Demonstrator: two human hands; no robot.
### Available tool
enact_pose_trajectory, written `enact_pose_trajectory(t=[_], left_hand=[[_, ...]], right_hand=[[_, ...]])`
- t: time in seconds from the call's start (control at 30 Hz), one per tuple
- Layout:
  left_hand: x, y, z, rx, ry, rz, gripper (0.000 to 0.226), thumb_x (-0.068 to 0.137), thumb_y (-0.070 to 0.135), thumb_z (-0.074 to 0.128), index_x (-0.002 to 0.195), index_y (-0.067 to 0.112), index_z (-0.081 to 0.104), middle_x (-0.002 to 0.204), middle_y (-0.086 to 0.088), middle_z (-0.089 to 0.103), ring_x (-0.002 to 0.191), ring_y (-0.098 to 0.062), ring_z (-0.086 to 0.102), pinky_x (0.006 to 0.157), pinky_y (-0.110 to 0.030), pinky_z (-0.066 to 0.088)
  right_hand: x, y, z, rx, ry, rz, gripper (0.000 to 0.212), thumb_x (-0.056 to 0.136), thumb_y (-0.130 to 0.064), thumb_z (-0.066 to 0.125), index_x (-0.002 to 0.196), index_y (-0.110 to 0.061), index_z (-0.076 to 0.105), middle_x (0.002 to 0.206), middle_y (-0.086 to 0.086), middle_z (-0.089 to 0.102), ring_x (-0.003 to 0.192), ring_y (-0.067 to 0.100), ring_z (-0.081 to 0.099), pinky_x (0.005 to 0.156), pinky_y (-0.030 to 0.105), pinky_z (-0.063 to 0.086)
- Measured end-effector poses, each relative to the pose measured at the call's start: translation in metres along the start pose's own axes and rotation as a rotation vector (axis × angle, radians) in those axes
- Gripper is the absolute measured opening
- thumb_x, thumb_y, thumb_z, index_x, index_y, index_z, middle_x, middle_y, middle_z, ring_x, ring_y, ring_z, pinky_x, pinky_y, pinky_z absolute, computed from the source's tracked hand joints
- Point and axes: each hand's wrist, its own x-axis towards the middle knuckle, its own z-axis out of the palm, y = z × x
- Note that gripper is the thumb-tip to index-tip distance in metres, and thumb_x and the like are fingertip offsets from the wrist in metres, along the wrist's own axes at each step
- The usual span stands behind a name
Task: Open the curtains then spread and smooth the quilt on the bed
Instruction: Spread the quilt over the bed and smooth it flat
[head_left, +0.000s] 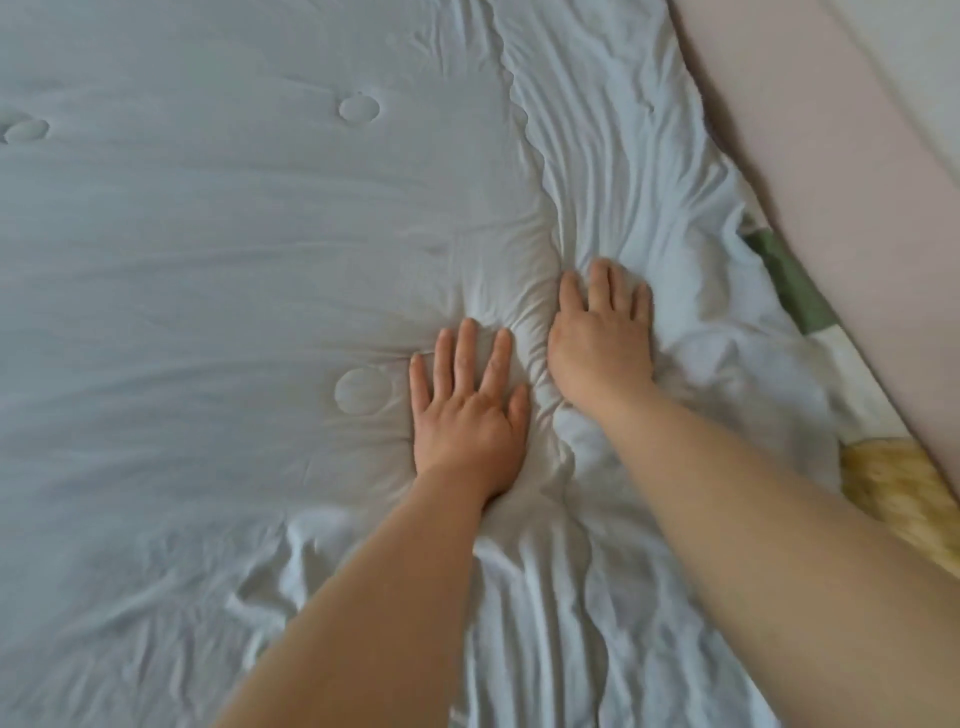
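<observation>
A pale blue-white quilt with stitched round tufts covers almost the whole view. It lies fairly flat on the left and is creased in long folds on the right and near me. My left hand lies palm down on the quilt with its fingers spread and straight. My right hand presses flat on the wrinkled part just to the right of it, fingers pointing away from me. A raised fold of cloth runs between the two hands. No curtains are in view.
Along the right edge a checked sheet with green and yellow patches shows under the quilt. Beyond it runs a pale pink padded bed surround.
</observation>
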Motion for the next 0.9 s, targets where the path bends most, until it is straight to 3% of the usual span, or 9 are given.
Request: enact_pose_trajectory(t=[0.17, 0.37, 0.47, 0.53, 0.63, 0.77, 0.9], left_hand=[[-0.010, 0.005, -0.004, 0.002, -0.097, -0.019, 0.060, 0.096, 0.054, 0.014, 0.150, 0.038, -0.009, 0.159, 0.004, -0.018, 0.145, -0.017, -0.019, 0.116, -0.044, -0.015], [-0.082, 0.010, -0.003, -0.038, -0.138, -0.094, 0.061, 0.097, 0.052, 0.015, 0.149, 0.038, -0.012, 0.158, 0.003, -0.022, 0.144, -0.016, -0.023, 0.115, -0.043, -0.018], [-0.108, 0.022, 0.000, -0.078, -0.149, -0.154, 0.062, 0.097, 0.052, 0.016, 0.149, 0.038, -0.013, 0.158, 0.003, -0.023, 0.144, -0.017, -0.024, 0.115, -0.044, -0.019], [-0.129, 0.032, 0.001, -0.111, -0.160, -0.164, 0.063, 0.096, 0.053, 0.017, 0.149, 0.037, -0.014, 0.157, 0.003, -0.024, 0.143, -0.016, -0.025, 0.114, -0.043, -0.020], [-0.158, 0.041, 0.004, -0.130, -0.173, -0.156, 0.065, 0.096, 0.055, 0.017, 0.148, 0.038, -0.016, 0.157, 0.004, -0.026, 0.142, -0.015, -0.027, 0.114, -0.041, -0.020], [-0.191, 0.053, 0.007, -0.161, -0.172, -0.159, 0.066, 0.096, 0.056, 0.019, 0.149, 0.037, -0.014, 0.157, 0.004, -0.023, 0.143, -0.014, -0.025, 0.115, -0.040, -0.019], [-0.222, 0.070, 0.008, -0.189, -0.180, -0.177, 0.065, 0.097, 0.053, 0.022, 0.150, 0.036, -0.011, 0.158, 0.005, -0.021, 0.143, -0.014, -0.024, 0.116, -0.040, -0.018]], right_hand=[[-0.070, 0.018, 0.000, 0.106, -0.029, -0.173, 0.061, 0.089, -0.035, 0.020, 0.140, -0.014, 0.045, 0.149, 0.018, 0.037, 0.140, 0.033, 0.030, 0.116, 0.049, 0.019], [-0.128, 0.047, -0.013, 0.086, -0.025, -0.228, 0.053, 0.094, -0.034, 0.026, 0.141, -0.019, 0.045, 0.149, 0.016, 0.037, 0.139, 0.032, 0.033, 0.117, 0.044, 0.022], [-0.151, 0.073, -0.025, -0.035, 0.045, -0.077, 0.052, 0.091, -0.035, 0.041, 0.140, -0.017, 0.043, 0.150, 0.021, 0.033, 0.139, 0.036, 0.029, 0.116, 0.048, 0.020], [-0.165, 0.091, -0.036, -0.048, 0.051, 0.118, 0.065, 0.085, -0.039, 0.053, 0.143, -0.015, 0.036, 0.148, 0.028, 0.029, 0.137, 0.043, 0.027, 0.112, 0.052, 0.021], [-0.175, 0.104, -0.053, 0.051, -0.023, 0.291, 0.079, 0.081, -0.043, 0.061, 0.142, -0.002, 0.031, 0.131, 0.029, 0.044, 0.118, 0.043, 0.044, 0.098, 0.047, 0.037], [-0.185, 0.108, -0.070, 0.205, -0.119, 0.322, 0.062, 0.083, -0.046, 0.058, 0.126, -0.004, 0.045, 0.121, 0.018, 0.054, 0.111, 0.037, 0.052, 0.087, 0.040, 0.043], [-0.206, 0.110, -0.075, 0.154, -0.278, 0.380, 0.055, 0.080, -0.055, 0.056, 0.116, -0.014, 0.053, 0.132, 0.014, 0.036, 0.123, 0.036, 0.036, 0.101, 0.043, 0.035]])
